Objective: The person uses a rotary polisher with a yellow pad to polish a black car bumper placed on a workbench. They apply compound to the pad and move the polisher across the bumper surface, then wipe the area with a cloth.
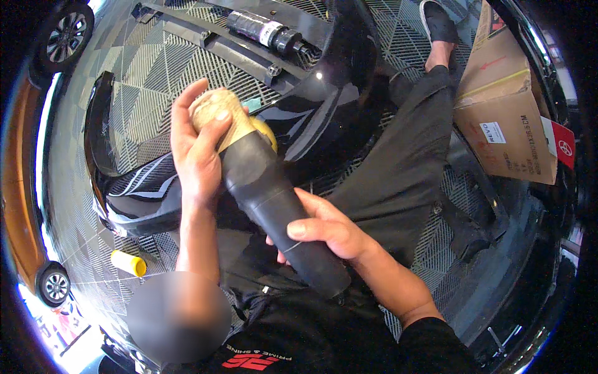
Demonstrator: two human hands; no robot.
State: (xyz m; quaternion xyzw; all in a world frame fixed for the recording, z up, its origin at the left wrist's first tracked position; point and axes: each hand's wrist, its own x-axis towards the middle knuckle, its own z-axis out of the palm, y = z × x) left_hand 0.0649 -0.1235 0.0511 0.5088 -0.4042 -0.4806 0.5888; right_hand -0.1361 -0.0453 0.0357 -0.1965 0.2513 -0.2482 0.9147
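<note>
- L hand (198, 146) clenched round tan pad (218, 112) at far end of polisher (274, 206), thumb pressed on pad top.
- R hand (327, 229) grasps polisher's black body, near end, fingers wrapped over it.
- Polisher sits centre, tilted, pad end far-left, over person's lap.
- Glossy black bumper (311, 106) just beyond pad, on grid floor (156, 68).
- Yellow cap (129, 263) on floor, near left.
- Black bottle (265, 30) far centre.
- Cardboard box (504, 106) right, beside person's leg.
</note>
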